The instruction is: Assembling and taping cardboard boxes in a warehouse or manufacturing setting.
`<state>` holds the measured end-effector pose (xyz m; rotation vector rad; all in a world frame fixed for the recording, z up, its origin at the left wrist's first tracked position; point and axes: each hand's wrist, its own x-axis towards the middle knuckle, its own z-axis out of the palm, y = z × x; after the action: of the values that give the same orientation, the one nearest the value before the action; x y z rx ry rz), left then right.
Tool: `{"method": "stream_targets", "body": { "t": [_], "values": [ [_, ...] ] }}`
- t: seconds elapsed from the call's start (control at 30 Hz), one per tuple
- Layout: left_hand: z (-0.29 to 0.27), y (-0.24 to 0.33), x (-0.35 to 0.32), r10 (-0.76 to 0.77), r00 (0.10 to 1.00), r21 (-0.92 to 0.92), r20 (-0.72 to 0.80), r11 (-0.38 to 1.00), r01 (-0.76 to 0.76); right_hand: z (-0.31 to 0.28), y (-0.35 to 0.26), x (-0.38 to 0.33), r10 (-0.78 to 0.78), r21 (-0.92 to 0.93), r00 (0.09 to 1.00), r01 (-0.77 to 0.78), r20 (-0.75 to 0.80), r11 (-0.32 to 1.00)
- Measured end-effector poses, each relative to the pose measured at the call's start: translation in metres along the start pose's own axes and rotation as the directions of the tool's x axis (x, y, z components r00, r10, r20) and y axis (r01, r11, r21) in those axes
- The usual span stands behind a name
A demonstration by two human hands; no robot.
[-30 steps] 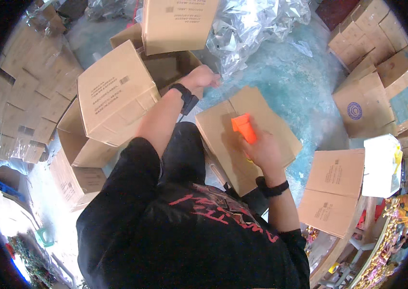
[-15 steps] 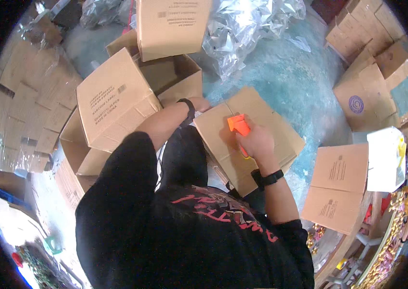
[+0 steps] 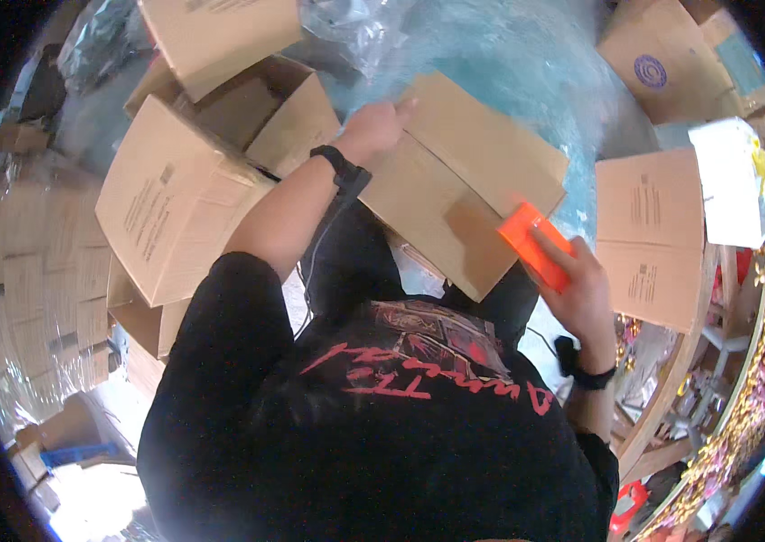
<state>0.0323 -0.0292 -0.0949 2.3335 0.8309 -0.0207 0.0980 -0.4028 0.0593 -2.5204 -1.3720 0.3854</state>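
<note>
A cardboard box [image 3: 437, 203] with its top flaps folded together rests at my lap, tilted, a seam running along its middle. My left hand [image 3: 375, 133] lies at the far left edge of this box, a finger stretched along the flap near the end of the seam; its other fingers are partly hidden. In my right hand [image 3: 578, 291] is an orange tape dispenser [image 3: 538, 246], gripped at the near right edge of the box. The dispenser's tip is by the near end of the seam.
Printed cardboard boxes [image 3: 175, 203] stand to the left, an open-topped carton [image 3: 297, 126] behind them. Clear plastic wrap [image 3: 346, 32] lies at the far side. On the right are another closed carton [image 3: 647, 239], a white box [image 3: 730, 181] and strings of gold-coloured decorations [image 3: 744, 388].
My right hand has drawn the tape dispenser from the middle of the box toward its near right edge. My left hand has moved up onto the far flap edge. The view has shifted.
</note>
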Motion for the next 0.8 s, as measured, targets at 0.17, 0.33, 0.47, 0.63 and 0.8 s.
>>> {"method": "stream_targets", "body": {
  "t": [0.17,0.33,0.47,0.63,0.8],
  "values": [
    [-0.005,0.013,0.002,-0.011,1.0,0.001,0.019,1.0,0.011,-0.003,0.061,-0.063,0.119,-0.025,0.993,-0.119,0.016,0.993],
    [0.004,0.001,0.013,-0.014,1.0,-0.016,0.015,1.0,0.014,0.082,0.1,-0.051,0.132,0.037,0.991,-0.133,0.015,0.99],
    [0.003,-0.004,0.016,-0.047,0.997,0.02,0.065,0.999,0.046,0.072,0.099,-0.029,0.105,0.091,0.994,-0.106,0.009,0.99],
    [-0.017,0.033,-0.01,0.051,0.982,-0.161,0.182,0.987,-0.021,0.069,0.137,0.019,0.052,0.316,0.957,-0.146,0.287,0.938],
    [-0.017,0.001,-0.008,0.29,0.919,-0.396,0.267,0.903,-0.169,0.093,0.118,0.077,0.193,-0.016,0.78,-0.228,0.595,0.973]
  ]
}}
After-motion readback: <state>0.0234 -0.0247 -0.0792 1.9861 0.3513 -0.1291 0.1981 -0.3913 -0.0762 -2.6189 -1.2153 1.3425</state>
